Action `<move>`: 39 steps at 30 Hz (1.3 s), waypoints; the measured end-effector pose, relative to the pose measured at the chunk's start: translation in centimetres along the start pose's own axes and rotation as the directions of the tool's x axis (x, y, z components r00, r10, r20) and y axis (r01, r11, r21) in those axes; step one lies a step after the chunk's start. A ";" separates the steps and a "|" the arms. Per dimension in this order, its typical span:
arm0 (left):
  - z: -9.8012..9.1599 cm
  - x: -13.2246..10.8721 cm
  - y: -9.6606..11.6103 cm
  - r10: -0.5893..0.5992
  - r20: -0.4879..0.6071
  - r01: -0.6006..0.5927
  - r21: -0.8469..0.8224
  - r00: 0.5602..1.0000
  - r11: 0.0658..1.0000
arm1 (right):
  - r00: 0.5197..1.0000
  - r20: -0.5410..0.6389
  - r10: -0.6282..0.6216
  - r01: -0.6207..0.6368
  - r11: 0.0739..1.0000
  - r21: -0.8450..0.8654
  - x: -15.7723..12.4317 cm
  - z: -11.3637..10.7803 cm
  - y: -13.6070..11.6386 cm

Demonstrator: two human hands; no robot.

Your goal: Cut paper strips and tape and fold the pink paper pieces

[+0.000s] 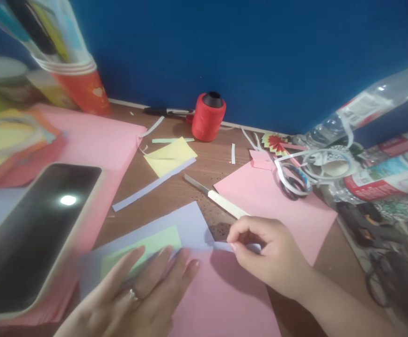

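Observation:
My left hand (148, 290), a ring on one finger, lies flat with fingers spread over a green paper piece (162, 238), a lavender sheet (186, 220) and a pink sheet (225, 295). Thumb and forefinger of my right hand (267, 248) pinch a narrow lavender paper strip (221, 244) at the lavender sheet's right edge. Part of that strip is hidden behind the fingers. Just beyond my right hand lies a craft knife (227, 203) with a white handle, its blade pointing to the far left. A loose lavender strip (155, 185) lies beside a yellow paper piece (171, 157).
A phone (39, 234) rests on pink paper at left, below a red paper cup (84, 86) of pens. A red container (208, 117) stands by the blue wall. Another pink sheet (284, 201), scissors (293, 180) and plastic bottles (393, 173) occupy the right.

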State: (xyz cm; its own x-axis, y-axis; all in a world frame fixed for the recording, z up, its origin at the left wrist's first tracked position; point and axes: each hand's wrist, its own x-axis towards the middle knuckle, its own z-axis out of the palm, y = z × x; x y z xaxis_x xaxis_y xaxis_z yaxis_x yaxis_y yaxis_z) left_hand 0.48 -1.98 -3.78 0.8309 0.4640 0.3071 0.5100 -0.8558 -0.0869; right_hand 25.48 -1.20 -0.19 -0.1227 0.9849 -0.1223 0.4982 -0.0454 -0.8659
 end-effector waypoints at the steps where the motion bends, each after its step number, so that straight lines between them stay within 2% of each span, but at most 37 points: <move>1: -0.2 -0.1 0.0 0.011 -0.012 -0.011 -0.006 1.000 1.000 | 1.000 -0.008 0.014 -0.013 1.000 0.025 0.1 0.1 -0.2; 4: -0.9 -0.2 0.1 -0.054 -0.040 0.051 -0.053 0.998 0.997 | 0.997 -0.010 0.074 -0.072 0.989 0.126 0.4 0.0 -0.9; 7: -1.2 0.0 0.5 -0.157 0.024 0.158 -0.091 0.987 0.983 | 0.989 0.026 0.142 -0.145 0.971 0.192 0.6 -0.4 -1.2; 11: -1.5 0.4 1.1 -0.100 0.177 0.108 -0.041 0.979 0.993 | 0.986 -0.009 0.164 -0.160 0.971 0.176 0.8 -1.3 -1.3; 14: -1.9 1.1 1.2 -0.039 0.223 0.042 -0.010 0.974 0.999 | 0.980 0.030 0.199 -0.201 0.968 0.152 0.6 -1.6 -1.5; 16: -2.5 1.9 1.1 -0.040 0.249 0.040 0.004 0.968 0.999 | 0.977 0.046 0.209 -0.213 0.969 0.123 0.3 -1.5 -1.6; 21: -3.3 3.6 0.9 -0.035 0.330 0.049 -0.035 0.943 0.998 | 0.983 -0.009 0.183 -0.182 0.982 0.039 -0.5 -1.2 -1.0; 26: -2.6 3.7 1.5 -0.096 0.266 0.114 -0.055 0.959 0.992 | 0.984 -0.061 0.165 -0.167 0.986 -0.026 -0.8 -1.0 0.0; 30: -2.0 3.6 2.0 -0.114 0.189 0.116 -0.001 0.975 0.993 | 0.981 -0.090 0.172 -0.178 0.982 -0.064 -0.9 -0.7 0.3; 35: -1.4 3.4 1.6 -0.062 0.091 0.059 0.035 0.994 0.998 | 0.984 -0.098 0.150 -0.160 0.981 -0.107 -1.0 -0.6 0.9; 39: -1.1 3.6 0.9 -0.051 0.083 0.054 -0.035 0.995 0.998 | 0.984 -0.079 0.162 -0.173 0.972 -0.159 -0.9 -0.6 1.0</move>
State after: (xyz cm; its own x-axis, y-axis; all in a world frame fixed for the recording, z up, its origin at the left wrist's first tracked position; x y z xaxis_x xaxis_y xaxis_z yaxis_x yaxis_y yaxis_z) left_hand 3.66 -1.34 -1.68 0.8193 0.5245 0.2319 0.5462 -0.8368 -0.0371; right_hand 26.61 -2.04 -0.66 0.0285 0.9745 -0.2224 0.6416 -0.1885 -0.7435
